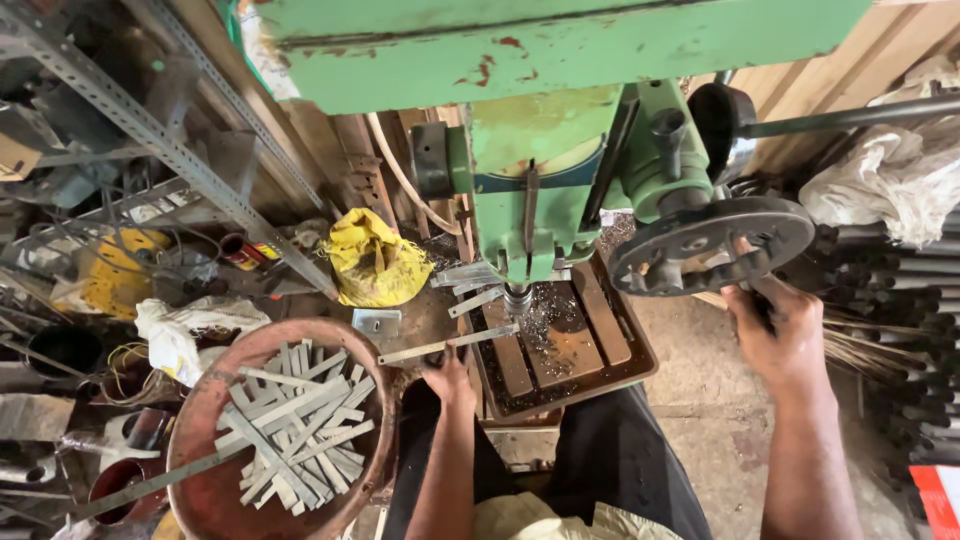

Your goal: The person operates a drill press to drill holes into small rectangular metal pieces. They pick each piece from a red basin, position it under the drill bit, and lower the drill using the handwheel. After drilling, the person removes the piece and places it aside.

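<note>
Basin [200, 420], round and rusty, holds a heap of flat metal strips [300, 425]. Left hand [447, 378] fingers pinch one metal strip [450, 343] under the drill bit [517, 298]; right hand [775, 325] fingers grip the black handwheel [712, 243].

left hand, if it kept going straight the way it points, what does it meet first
The left hand points up-frame, holding a flat metal strip at the drill press table. Straight on, it would probably meet the strips under the chuck first; depth is unclear.
</note>
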